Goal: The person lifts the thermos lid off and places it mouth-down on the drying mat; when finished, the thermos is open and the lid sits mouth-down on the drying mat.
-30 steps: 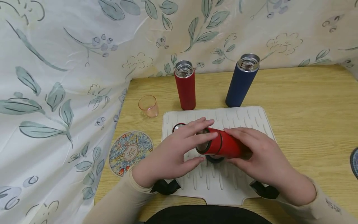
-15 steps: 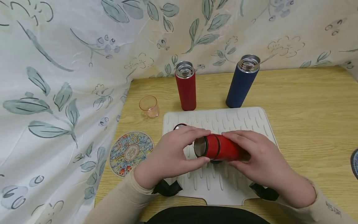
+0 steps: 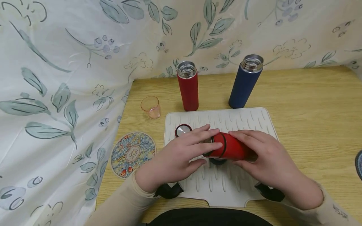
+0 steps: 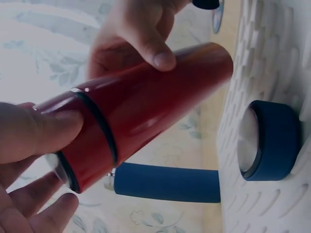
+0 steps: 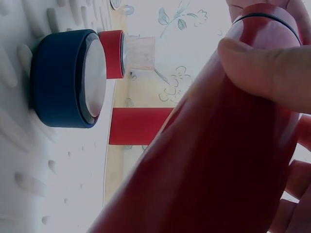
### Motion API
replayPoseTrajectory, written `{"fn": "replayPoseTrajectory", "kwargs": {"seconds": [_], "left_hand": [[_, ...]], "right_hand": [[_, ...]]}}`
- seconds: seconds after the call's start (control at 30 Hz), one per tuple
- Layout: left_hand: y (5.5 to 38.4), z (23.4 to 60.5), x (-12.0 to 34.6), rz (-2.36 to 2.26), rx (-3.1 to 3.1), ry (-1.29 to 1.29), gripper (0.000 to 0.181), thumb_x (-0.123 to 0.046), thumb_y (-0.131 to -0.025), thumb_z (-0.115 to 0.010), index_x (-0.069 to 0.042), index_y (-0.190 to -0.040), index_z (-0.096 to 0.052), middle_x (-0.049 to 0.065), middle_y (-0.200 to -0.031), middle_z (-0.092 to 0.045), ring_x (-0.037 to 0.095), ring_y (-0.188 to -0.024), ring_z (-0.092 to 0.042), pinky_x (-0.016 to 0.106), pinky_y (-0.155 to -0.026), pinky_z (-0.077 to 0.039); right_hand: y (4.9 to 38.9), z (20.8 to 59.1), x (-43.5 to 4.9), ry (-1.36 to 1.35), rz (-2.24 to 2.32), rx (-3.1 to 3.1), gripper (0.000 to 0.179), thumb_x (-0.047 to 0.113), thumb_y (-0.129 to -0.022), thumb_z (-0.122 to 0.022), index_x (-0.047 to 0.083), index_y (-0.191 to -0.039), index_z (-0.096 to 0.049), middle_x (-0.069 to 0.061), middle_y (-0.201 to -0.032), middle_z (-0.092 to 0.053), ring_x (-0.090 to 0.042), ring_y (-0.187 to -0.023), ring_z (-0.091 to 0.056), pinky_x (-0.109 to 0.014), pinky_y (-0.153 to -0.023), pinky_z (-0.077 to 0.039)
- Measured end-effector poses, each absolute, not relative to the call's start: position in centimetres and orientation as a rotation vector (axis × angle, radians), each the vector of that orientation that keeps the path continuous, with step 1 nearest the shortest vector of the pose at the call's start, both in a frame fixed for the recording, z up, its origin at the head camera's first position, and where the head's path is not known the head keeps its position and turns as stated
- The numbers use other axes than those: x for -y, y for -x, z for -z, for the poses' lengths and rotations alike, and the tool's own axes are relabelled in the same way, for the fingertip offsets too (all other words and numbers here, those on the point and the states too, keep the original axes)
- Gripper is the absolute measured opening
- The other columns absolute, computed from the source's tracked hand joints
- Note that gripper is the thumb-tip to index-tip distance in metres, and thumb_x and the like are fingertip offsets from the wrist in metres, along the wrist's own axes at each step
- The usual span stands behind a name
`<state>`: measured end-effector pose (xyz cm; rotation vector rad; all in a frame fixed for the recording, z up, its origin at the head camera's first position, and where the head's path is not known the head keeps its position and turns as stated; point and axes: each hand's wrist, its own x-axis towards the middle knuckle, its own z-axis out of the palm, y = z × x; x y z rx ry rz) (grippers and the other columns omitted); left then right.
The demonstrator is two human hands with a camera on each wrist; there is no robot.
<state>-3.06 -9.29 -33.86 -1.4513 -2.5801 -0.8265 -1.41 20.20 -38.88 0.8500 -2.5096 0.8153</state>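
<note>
A red thermos bottle (image 3: 234, 147), tilted with its capped end to the left, is held above a white ridged mat (image 3: 226, 188). My right hand (image 3: 268, 157) grips its body, thumb on the near side. My left hand (image 3: 181, 153) is at the cap (image 4: 92, 141): its fingers reach straight over the cap end, and the fingertips look loosely spread in the left wrist view. Whether the thumb presses the cap is hard to tell. Under the bottle a blue lid (image 5: 60, 80) lies on the mat. A red-rimmed lid (image 3: 183, 129) sits left of it.
Behind the mat stand an uncapped dark red bottle (image 3: 188, 91) and an uncapped blue bottle (image 3: 244, 86). At left are a pink clear cup (image 3: 151, 108) and a round patterned coaster (image 3: 133, 169). A dark coaster (image 3: 359, 164) shows at the right edge.
Half a second ago my left fingers and thumb were closed round the cap; now the fingers are lifted and spread across it, much as one second ago. The right hand keeps its grip.
</note>
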Motion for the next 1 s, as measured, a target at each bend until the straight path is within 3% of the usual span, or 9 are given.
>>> {"fn": "replayPoseTrajectory", "kwargs": {"seconds": [0.1, 0.27, 0.6, 0.83, 0.87, 0.97, 1.0], "left_hand": [[3.1, 33.9, 9.2, 0.811, 2.539, 1.432, 0.053, -0.006, -0.092, -0.089, -0.015, -0.142, -0.075, 0.010, -0.160, -0.063, 0.027, -0.154, -0.056, 0.039, -0.121, -0.051], [3.0, 34.0, 9.4, 0.878, 2.556, 1.320, 0.055, -0.021, -0.089, -0.093, -0.013, -0.141, -0.076, 0.009, -0.150, -0.069, 0.023, -0.136, -0.067, 0.036, -0.110, -0.059], [2.6, 34.0, 9.2, 0.991, 2.600, 1.165, 0.055, -0.032, -0.092, -0.089, -0.014, -0.142, -0.074, 0.003, -0.140, -0.073, 0.016, -0.131, -0.068, 0.034, -0.105, -0.061], [2.4, 34.1, 9.5, 1.094, 2.595, 0.961, 0.052, -0.028, -0.089, -0.087, -0.012, -0.137, -0.075, 0.003, -0.130, -0.076, 0.013, -0.106, -0.068, 0.027, -0.082, -0.062], [2.4, 34.0, 9.6, 1.106, 2.589, 0.934, 0.052, -0.028, -0.089, -0.087, -0.012, -0.137, -0.075, 0.004, -0.128, -0.076, 0.013, -0.103, -0.067, 0.027, -0.081, -0.062], [2.3, 34.0, 10.1, 1.125, 2.594, 0.892, 0.052, -0.026, -0.089, -0.088, -0.010, -0.136, -0.075, 0.004, -0.127, -0.076, 0.013, -0.101, -0.068, 0.030, -0.083, -0.064], [2.3, 34.0, 10.2, 1.117, 2.604, 0.887, 0.052, -0.026, -0.089, -0.088, -0.010, -0.137, -0.075, 0.004, -0.127, -0.076, 0.013, -0.102, -0.068, 0.031, -0.083, -0.065]], "right_hand": [[1.3, 38.8, -20.2, -0.854, -0.819, 2.515, 0.086, 0.008, -0.058, -0.107, 0.011, -0.138, -0.076, -0.008, -0.127, -0.078, -0.031, -0.113, -0.075, -0.055, -0.090, -0.062], [1.2, 38.7, -20.0, -0.887, -0.821, 2.514, 0.089, 0.006, -0.056, -0.108, 0.010, -0.139, -0.076, -0.010, -0.128, -0.078, -0.034, -0.113, -0.076, -0.061, -0.090, -0.064], [1.2, 38.6, -20.1, -0.929, -0.793, 2.503, 0.092, 0.006, -0.054, -0.109, 0.009, -0.139, -0.075, -0.011, -0.130, -0.078, -0.034, -0.114, -0.076, -0.061, -0.090, -0.064], [1.4, 38.7, -20.8, -0.919, -0.723, 2.475, 0.092, 0.004, -0.052, -0.108, 0.008, -0.138, -0.075, -0.013, -0.129, -0.078, -0.035, -0.112, -0.075, -0.059, -0.090, -0.063], [1.4, 38.7, -21.0, -0.898, -0.718, 2.477, 0.093, 0.004, -0.052, -0.108, 0.008, -0.138, -0.075, -0.013, -0.129, -0.078, -0.035, -0.112, -0.075, -0.056, -0.091, -0.062], [1.4, 38.8, -21.9, -0.813, -0.747, 2.484, 0.093, 0.008, -0.052, -0.107, 0.011, -0.139, -0.075, -0.012, -0.129, -0.078, -0.035, -0.111, -0.075, -0.030, -0.101, -0.056], [1.3, 38.9, -22.3, -0.782, -0.766, 2.484, 0.086, 0.021, -0.062, -0.108, 0.011, -0.140, -0.075, -0.012, -0.130, -0.077, -0.035, -0.111, -0.075, -0.020, -0.103, -0.051]]}}
